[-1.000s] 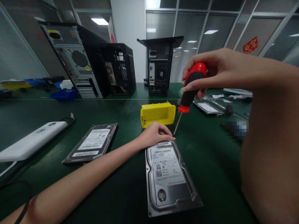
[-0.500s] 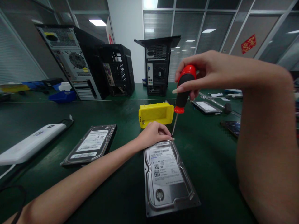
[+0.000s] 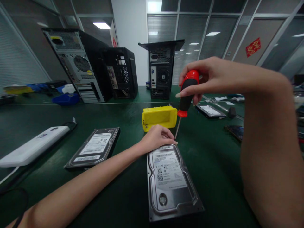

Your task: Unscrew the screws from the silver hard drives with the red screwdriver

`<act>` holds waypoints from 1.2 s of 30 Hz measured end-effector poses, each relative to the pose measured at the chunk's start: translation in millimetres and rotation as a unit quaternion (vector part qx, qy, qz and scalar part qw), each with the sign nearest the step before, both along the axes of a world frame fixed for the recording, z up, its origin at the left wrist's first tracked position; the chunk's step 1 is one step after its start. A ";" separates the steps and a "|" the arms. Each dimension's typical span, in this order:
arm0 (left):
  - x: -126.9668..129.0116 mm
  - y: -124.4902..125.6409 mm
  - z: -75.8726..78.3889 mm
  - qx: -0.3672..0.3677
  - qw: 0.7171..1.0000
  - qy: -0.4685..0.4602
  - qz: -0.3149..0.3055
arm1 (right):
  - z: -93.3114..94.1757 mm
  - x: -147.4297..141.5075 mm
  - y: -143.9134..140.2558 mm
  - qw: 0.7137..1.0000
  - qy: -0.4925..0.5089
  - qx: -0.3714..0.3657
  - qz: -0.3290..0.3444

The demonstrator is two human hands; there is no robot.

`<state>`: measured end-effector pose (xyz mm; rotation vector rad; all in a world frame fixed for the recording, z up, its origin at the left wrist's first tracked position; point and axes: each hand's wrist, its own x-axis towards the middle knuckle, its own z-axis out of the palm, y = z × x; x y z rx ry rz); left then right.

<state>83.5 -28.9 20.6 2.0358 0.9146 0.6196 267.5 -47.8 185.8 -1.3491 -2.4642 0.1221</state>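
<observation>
A silver hard drive with a white label lies in front of me on the green tabletop. My left hand is at its far edge, thumb and fingers drawn together; whatever is between them is hidden. In my right hand is a screwdriver with a red and black handle, gripped from above and slightly tilted. Its thin shaft points down, and the tip is right beside my left fingertips, just beyond the drive's far edge.
A yellow bin sits just behind my left hand. Left are another hard drive and a white power bank-like box. A third drive is at right. Computer cases and a blue bin stand farther back.
The view has shifted slightly, so everything appears a little lower and to the right. Both hands, the screwdriver and the hard drive keep nearly the same places relative to each other.
</observation>
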 end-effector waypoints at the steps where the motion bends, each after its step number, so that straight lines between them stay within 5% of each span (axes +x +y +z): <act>1: -0.2 -0.3 -0.1 -0.011 1.000 -0.007 -0.001 | 0.1 -0.5 -0.4 1.000 0.002 -0.002 -0.001; 36: -6.8 14.7 -10.3 -0.096 0.991 -0.089 -0.011 | 1.4 9.1 -0.2 0.999 0.000 0.035 -0.005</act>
